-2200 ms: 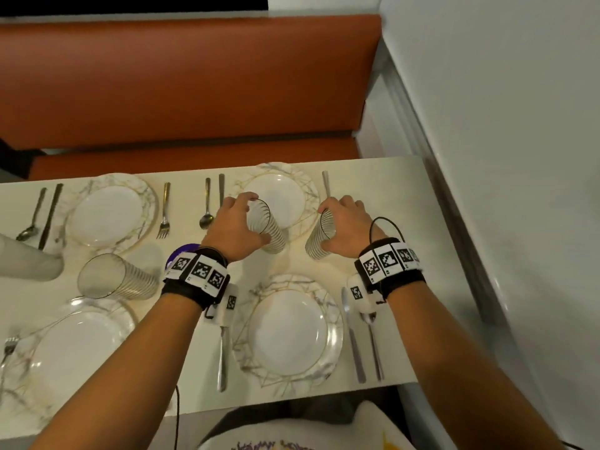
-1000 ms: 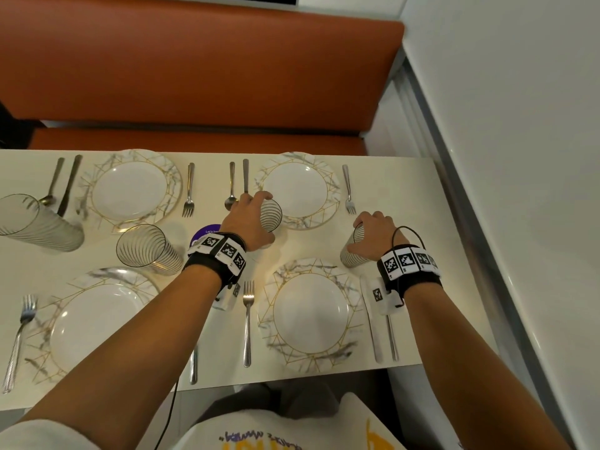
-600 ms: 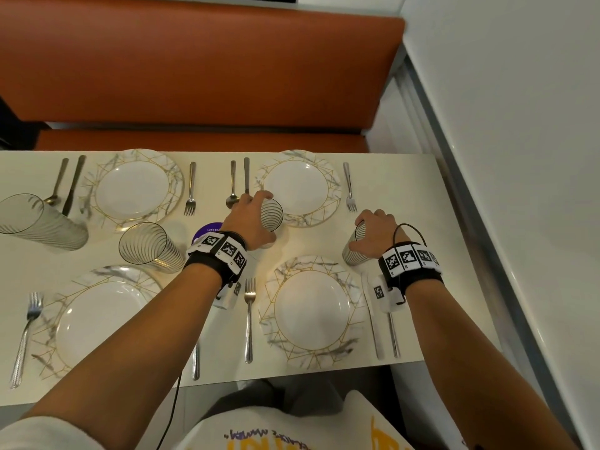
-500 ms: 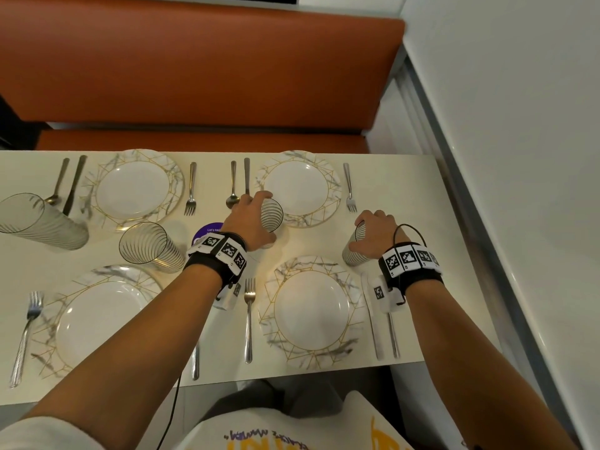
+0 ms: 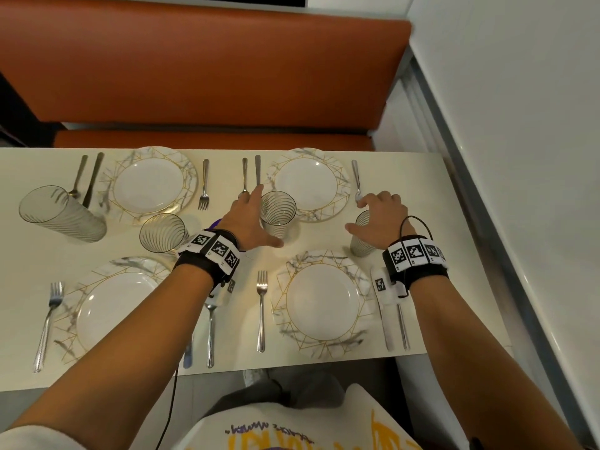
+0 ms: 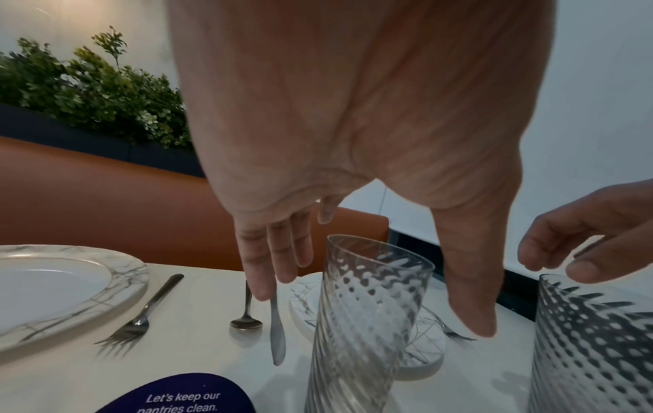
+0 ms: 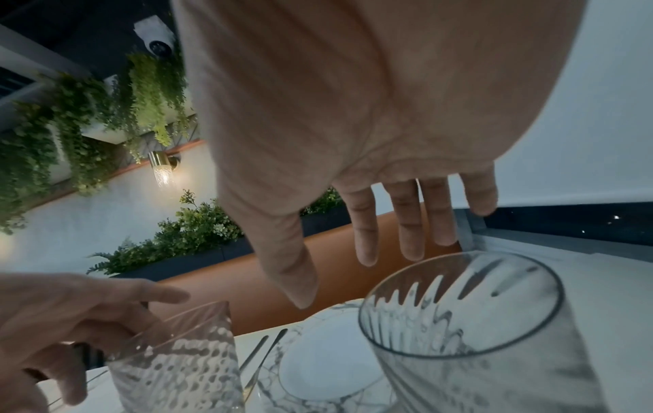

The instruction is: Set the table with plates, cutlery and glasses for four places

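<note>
While your left hand hangs spread, fingers straight and thumb splayed, it brackets a ribbed glass without clearly touching it; the left wrist view shows fingers on one side and thumb on the other, both apart from the wall. That glass stands upright at the 7 o'clock edge of the far right plate, with a spoon and knife just beyond your fingertips. Your right hand is likewise spread and loosely arched over a second glass, gripping nothing, at 1 o'clock of the near right plate. Just behind your left wrist lies a purple sticker reading "Let's keep our pantries clean." Further toward 9 o'clock stand two more glasses, one above the near left plate and one beside the far left plate. Forks lie by each plate on the white table, and your shirt carries lettering too cropped to read.
</note>
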A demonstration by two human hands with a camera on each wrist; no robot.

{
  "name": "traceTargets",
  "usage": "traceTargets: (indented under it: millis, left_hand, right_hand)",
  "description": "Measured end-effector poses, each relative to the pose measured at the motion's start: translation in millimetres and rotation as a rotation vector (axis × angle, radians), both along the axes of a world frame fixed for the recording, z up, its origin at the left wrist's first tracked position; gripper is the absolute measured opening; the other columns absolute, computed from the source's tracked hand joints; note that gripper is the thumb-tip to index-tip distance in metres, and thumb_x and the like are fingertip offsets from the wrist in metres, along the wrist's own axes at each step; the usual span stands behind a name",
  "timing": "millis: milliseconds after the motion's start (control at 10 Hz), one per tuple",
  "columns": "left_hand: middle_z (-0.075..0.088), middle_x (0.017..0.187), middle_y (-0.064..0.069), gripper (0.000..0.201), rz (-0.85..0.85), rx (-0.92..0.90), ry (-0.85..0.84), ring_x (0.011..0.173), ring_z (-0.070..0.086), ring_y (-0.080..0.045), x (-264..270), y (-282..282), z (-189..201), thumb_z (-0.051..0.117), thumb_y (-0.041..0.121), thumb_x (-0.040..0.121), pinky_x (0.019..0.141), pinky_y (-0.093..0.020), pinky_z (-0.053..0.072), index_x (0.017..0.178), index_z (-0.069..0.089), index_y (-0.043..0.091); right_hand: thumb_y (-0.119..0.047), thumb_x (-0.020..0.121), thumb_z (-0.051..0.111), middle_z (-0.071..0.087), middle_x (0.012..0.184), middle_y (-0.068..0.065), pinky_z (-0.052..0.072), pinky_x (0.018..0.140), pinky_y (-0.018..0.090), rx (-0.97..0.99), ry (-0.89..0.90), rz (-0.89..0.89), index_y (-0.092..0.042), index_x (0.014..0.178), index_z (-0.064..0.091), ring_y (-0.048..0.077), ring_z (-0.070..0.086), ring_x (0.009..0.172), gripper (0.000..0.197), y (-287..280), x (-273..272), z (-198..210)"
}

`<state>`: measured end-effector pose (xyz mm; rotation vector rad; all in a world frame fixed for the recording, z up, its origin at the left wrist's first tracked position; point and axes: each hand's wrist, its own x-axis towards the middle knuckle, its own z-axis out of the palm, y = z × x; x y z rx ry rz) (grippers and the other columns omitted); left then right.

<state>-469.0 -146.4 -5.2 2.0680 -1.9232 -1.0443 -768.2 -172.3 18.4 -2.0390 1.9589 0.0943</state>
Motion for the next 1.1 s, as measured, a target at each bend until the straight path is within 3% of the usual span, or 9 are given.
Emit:
traceTargets:
  millis: [100,300,400,600,800,900,1000,1100]
  left_hand:
    - [0.032,0.157,-0.011,0.135,-0.003,-0.026,0.014,0.145,0.035,-0.031,13.5,11.8,0.1,0.096,0.050,0.059,0.115,-0.051,0.039,0.160,0.011,0.024]
    - [0.029,0.160,-0.012,0.128,0.035,-0.035,0.009,0.146,0.034,-0.031,25.6,27.5,-2.0,0.091,0.052,0.067,0.116,-0.052,0.040,0.162,0.010,0.021]
    - [0.028,0.162,-0.012,0.125,0.025,-0.042,0.010,0.147,0.034,-0.031,23.9,30.5,-0.2,0.089,0.053,0.069,0.116,-0.053,0.039,0.162,0.011,0.022]
    - [0.038,0.152,-0.012,0.112,-0.005,-0.086,0.050,0.141,0.040,-0.030,13.4,27.9,8.3,0.088,0.045,0.074,0.114,-0.046,0.038,0.158,0.019,0.018]
    - [0.040,0.148,-0.012,0.108,-0.023,-0.111,0.059,0.137,0.042,-0.030,8.2,32.6,13.3,0.088,0.043,0.075,0.112,-0.044,0.039,0.156,0.022,0.016]
    - [0.041,0.149,-0.010,0.104,-0.012,-0.124,0.079,0.139,0.042,-0.029,11.0,39.4,16.8,0.085,0.047,0.078,0.113,-0.043,0.038,0.155,0.023,0.016]
    - [0.040,0.153,-0.010,0.095,0.047,-0.162,0.117,0.141,0.042,-0.028,18.1,45.5,14.1,0.076,0.055,0.085,0.115,-0.050,0.041,0.157,0.025,0.019]
    - [0.053,0.135,-0.008,0.068,0.153,-0.258,0.145,0.123,0.054,-0.023,23.5,60.0,7.7,0.067,0.048,0.094,0.105,-0.045,0.049,0.149,0.040,0.018]
  right_hand:
    - [-0.056,0.075,0.071,0.049,0.136,0.011,0.032,0.111,0.050,-0.047,0.067,-0.025,-0.025,0.129,0.054,0.035,0.044,0.126,0.065,3.6,7.6,2.8]
    - [-0.034,0.079,0.078,0.048,0.133,0.016,0.044,0.099,0.046,0.082,0.001,-0.157,-0.019,0.136,0.045,0.038,0.047,0.122,0.068,8.7,-2.9,-0.2]
    - [-0.034,0.081,0.078,0.049,0.132,0.017,0.044,0.099,0.044,0.077,-0.006,-0.164,-0.015,0.136,0.045,0.038,0.050,0.120,0.067,12.1,-7.6,-0.1]
    - [-0.047,0.079,0.078,0.049,0.135,0.018,0.047,0.101,0.051,0.030,-0.018,-0.221,-0.019,0.140,0.044,0.042,0.052,0.124,0.076,14.2,-17.3,1.3]
    - [-0.047,0.081,0.077,0.052,0.133,0.020,0.048,0.101,0.046,0.068,-0.065,-0.242,-0.016,0.140,0.047,0.039,0.056,0.122,0.073,17.9,-15.7,0.4]
    - [-0.050,0.082,0.074,0.049,0.139,0.018,0.044,0.104,0.050,0.022,-0.016,-0.281,-0.018,0.143,0.044,0.040,0.050,0.127,0.075,25.6,-13.1,7.6]
    - [-0.041,0.085,0.069,0.048,0.138,0.016,0.042,0.102,0.049,-0.052,-0.045,-0.222,-0.019,0.134,0.054,0.038,0.045,0.126,0.056,36.0,-4.9,21.9]
    - [-0.032,0.085,0.067,0.054,0.126,0.009,0.045,0.097,0.045,-0.199,-0.195,-0.171,-0.022,0.116,0.064,0.031,0.049,0.117,0.032,53.6,10.3,17.5]
